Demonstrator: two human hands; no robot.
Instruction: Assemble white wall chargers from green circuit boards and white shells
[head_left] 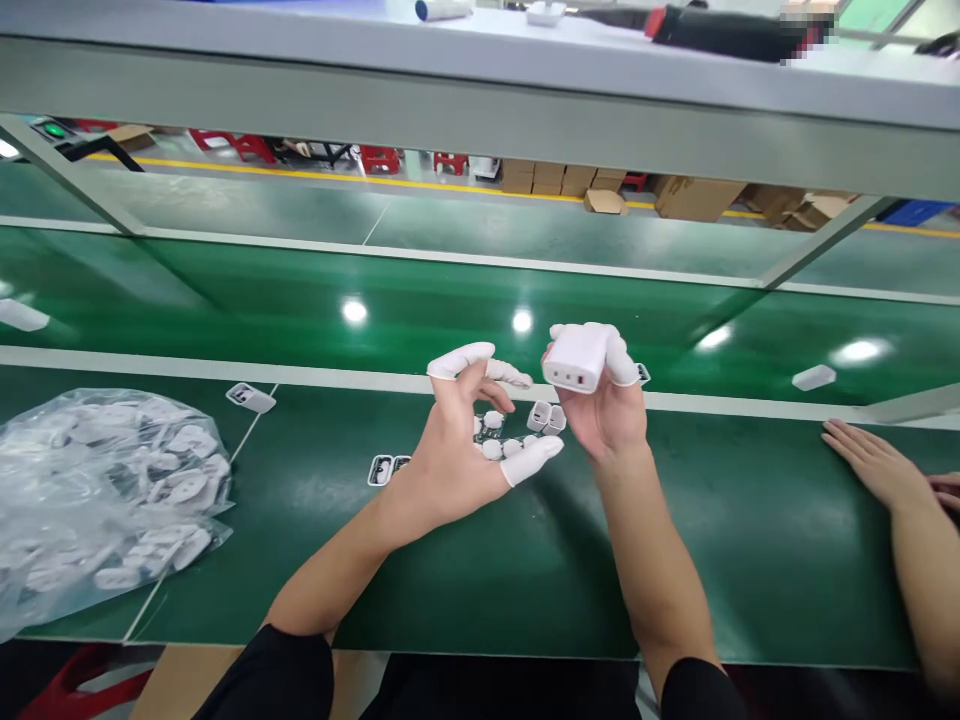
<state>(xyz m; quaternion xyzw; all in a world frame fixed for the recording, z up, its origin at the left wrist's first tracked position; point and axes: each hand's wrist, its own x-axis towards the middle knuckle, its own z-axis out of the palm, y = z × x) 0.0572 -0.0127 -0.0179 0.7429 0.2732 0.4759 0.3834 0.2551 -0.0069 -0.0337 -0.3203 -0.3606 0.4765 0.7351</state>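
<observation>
In my right hand [611, 410] is a white charger [576, 357], its face with several small ports turned toward me. White finger cots cover some fingertips on both hands. My left hand [457, 450] is open to the left of the charger, thumb and fingers spread apart and nothing between them. Beyond it on the green bench lie circuit boards with white round parts [492, 449], partly hidden by that hand. Two open white charger housings [546, 417] stand between my hands. Another open housing [381, 470] sits by my left wrist.
A clear plastic bag of white parts [112, 490] lies at the left. One more housing [251, 398] rests near it. A green belt [442, 310] runs behind the bench, carrying white pieces. A shelf [480, 90] spans above. At the right is another person's hand [874, 460].
</observation>
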